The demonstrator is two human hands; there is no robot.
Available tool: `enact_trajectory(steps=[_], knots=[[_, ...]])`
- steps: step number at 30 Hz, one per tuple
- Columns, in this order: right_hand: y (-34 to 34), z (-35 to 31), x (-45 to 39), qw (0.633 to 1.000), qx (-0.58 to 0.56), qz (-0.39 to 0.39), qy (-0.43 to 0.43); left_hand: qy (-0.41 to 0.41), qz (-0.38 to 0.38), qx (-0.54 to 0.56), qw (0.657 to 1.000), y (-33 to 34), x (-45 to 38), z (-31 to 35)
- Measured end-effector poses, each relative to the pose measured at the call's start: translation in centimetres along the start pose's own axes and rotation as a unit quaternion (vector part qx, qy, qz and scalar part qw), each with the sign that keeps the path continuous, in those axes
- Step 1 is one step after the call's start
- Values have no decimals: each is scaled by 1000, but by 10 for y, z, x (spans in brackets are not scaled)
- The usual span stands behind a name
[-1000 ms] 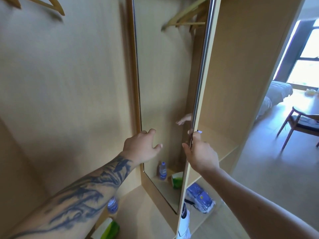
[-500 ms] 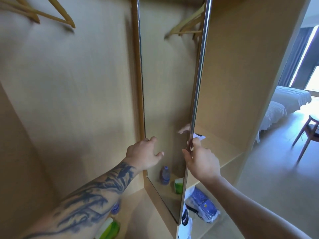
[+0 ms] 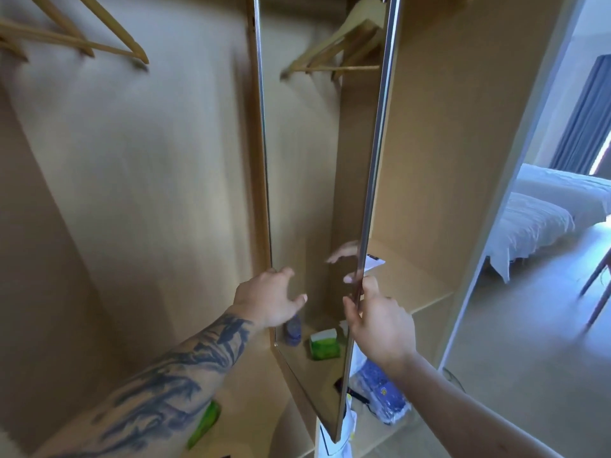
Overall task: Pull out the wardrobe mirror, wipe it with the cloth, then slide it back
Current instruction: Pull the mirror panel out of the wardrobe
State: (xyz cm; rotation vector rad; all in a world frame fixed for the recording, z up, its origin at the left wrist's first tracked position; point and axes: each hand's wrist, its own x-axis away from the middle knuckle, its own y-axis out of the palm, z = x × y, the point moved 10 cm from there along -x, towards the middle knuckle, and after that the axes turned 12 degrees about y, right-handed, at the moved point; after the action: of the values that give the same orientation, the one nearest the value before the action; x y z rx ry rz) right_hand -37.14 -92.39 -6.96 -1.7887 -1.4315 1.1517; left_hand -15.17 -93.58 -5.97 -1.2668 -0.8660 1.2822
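Mirror (image 3: pixel 310 200) stands tall straight ahead, between my hands — right hand (image 3: pixel 380 322) pinches its near metal edge, left hand (image 3: pixel 271 300) fingers spread at the far edge. No cloth seen.

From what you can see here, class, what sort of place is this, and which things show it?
Probably a hotel bedroom, seen at its open wooden wardrobe: pale wooden coat hangers hang inside, a tall metal-framed pull-out mirror stands between the hands, and a white-sheeted bed lies beyond.
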Motion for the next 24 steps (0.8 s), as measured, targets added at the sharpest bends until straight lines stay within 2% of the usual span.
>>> enact_trajectory(steps=[16,24], knots=[[-37,47,18,999,-24,-9,-41,-20,9,-42,999,-9,27,74],[-39,78,-16,1000,14,-19,1,-49,-14,-11,999,9,42,78]])
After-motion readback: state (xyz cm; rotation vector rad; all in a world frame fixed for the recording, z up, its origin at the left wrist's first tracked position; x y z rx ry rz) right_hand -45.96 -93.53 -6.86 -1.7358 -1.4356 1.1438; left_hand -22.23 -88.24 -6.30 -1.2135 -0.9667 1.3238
